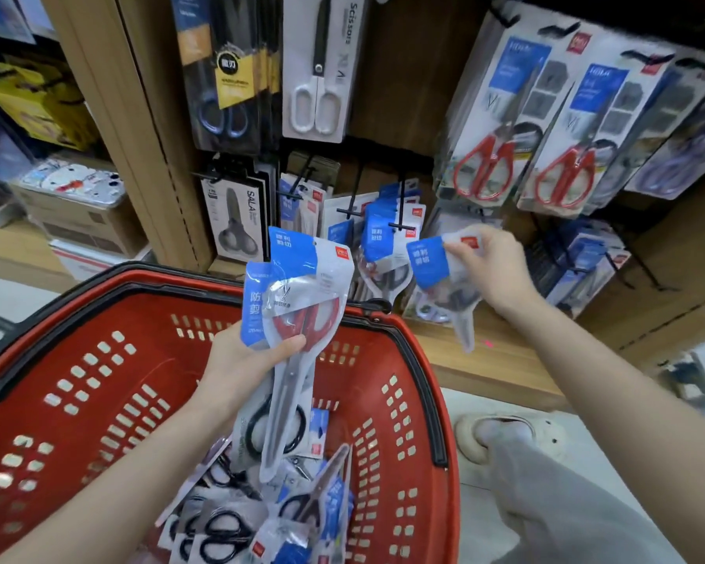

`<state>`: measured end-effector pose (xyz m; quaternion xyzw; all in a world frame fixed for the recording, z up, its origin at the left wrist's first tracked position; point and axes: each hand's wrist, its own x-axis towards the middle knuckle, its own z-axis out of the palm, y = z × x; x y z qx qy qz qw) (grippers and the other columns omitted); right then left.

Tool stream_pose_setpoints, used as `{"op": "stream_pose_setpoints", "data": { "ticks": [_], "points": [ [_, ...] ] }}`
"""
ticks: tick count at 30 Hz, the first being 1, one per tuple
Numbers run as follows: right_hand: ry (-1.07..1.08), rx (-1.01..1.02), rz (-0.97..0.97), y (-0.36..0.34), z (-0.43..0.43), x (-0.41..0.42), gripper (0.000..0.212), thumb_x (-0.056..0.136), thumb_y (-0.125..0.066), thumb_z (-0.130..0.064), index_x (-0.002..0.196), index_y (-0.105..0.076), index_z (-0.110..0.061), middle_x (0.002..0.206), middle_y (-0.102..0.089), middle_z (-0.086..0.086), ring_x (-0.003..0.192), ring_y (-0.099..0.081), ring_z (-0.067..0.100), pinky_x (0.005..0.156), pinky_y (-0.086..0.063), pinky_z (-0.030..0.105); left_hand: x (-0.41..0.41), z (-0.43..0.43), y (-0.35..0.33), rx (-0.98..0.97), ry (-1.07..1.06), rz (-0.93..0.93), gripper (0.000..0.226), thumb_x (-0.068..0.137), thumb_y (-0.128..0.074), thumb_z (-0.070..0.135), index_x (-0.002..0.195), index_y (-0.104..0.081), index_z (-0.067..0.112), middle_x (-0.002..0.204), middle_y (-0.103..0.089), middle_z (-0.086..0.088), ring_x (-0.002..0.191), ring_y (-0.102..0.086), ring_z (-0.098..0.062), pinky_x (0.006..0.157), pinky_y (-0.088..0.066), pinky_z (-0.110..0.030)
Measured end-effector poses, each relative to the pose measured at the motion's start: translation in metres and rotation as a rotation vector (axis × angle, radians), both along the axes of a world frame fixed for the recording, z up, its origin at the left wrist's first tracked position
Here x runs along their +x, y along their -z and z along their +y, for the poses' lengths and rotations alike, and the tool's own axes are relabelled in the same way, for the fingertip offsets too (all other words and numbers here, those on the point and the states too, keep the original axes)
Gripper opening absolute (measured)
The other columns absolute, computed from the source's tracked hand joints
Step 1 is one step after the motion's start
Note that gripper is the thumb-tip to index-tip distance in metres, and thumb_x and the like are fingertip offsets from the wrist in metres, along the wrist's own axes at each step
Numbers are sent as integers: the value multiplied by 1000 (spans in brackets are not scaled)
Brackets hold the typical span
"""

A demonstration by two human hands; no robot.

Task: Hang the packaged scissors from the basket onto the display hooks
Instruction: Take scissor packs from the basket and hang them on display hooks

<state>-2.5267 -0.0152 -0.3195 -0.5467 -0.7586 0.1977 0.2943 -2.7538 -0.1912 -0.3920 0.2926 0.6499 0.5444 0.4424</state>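
Note:
My left hand (248, 362) grips a bunch of packaged scissors (302, 303) with blue-and-white cards above the red basket (78, 384); the front pack holds red-handled scissors. My right hand (491, 266) pinches the top of one small pack (444, 278) with a blue label, held up just below the black display hooks (399, 213) on the lower row. More packs of black-handled scissors (228, 527) lie heaped in the basket's bottom.
Wooden shelving carries hanging scissors: red-handled packs (485, 128) upper right, a white-handled pack (318, 67) and dark packs (228, 75) above. Cardboard boxes (82, 221) sit on the left. A shoe and grey trouser leg (513, 437) stand right of the basket.

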Motion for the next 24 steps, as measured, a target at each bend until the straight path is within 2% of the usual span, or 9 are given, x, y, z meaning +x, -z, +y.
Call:
{"op": "stream_pose_setpoints", "data": {
  "ticks": [4, 9, 12, 14, 17, 19, 21, 22, 24],
  "points": [
    [8, -163, -94, 54, 28, -15, 24, 97, -49, -18, 104, -65, -2, 103, -67, 18, 99, -61, 31, 72, -35, 28, -8, 5, 5, -11, -4, 26, 22, 73, -79, 11, 89, -70, 23, 84, -75, 9, 81, -70, -8, 74, -50, -22],
    [44, -142, -4, 74, 56, -42, 24, 97, -51, -17, 107, -64, 0, 109, -66, 18, 104, -58, 31, 78, -38, 29, -17, 15, 4, -13, -2, 61, 22, 73, -78, 8, 85, -70, 25, 81, -74, 14, 76, -69, -2, 69, -48, -17],
    [49, -164, 112, 76, 69, -52, 14, 95, -55, -17, 82, -60, -11, 82, -61, 6, 79, -55, 19, 68, -34, 26, -21, 22, 2, -14, 1, 75, 20, 73, -78, 7, 83, -70, 22, 76, -74, 12, 69, -69, -2, 63, -48, -16],
    [42, -144, 148, 77, 77, -56, 26, 94, -55, -12, 69, -52, -19, 69, -53, -4, 66, -47, 10, 62, -35, 21, -23, 27, 3, -26, 1, 73, 19, 72, -78, 7, 83, -70, 20, 76, -74, 10, 69, -69, -4, 64, -48, -18],
    [67, -128, 176, 77, 86, -59, 20, 92, -55, -7, 76, -60, -19, 74, -59, -3, 65, -49, 1, 54, -35, 8, -26, 32, 5, -38, -4, 75, 20, 71, -79, 8, 84, -71, 20, 77, -74, 8, 71, -70, -5, 66, -49, -20],
    [96, -135, 180, 80, 93, -60, 12, 90, -57, -7, 90, -69, -11, 87, -68, 7, 76, -60, 12, 66, -47, 21, -27, 34, 7, -47, -2, 76, 20, 71, -80, 9, 84, -71, 21, 78, -74, 9, 72, -70, -6, 67, -49, -21],
    [101, -122, 166, 81, 99, -61, 13, 89, -59, -6, 92, -71, -7, 92, -71, 14, 89, -65, 25, 77, -52, 37, -28, 36, 9, -54, 4, 66, 20, 71, -80, 9, 84, -72, 21, 79, -75, 8, 73, -71, -7, 69, -50, -22],
    [91, -106, 157, 81, 100, -62, 12, 88, -60, -5, 91, -72, -6, 92, -71, 15, 91, -65, 27, 77, -52, 39, -28, 36, 9, -55, 6, 61, 20, 71, -80, 8, 84, -72, 21, 80, -75, 7, 74, -71, -8, 69, -50, -23],
    [53, -95, 152, 82, 102, -60, 11, 88, -62, -6, 92, -71, -5, 87, -71, 13, 84, -65, 24, 71, -51, 31, -28, 37, 10, -52, 12, 54, 21, 70, -79, 8, 85, -73, 21, 82, -75, 5, 76, -71, -10, 72, -51, -25]
  ]
}}
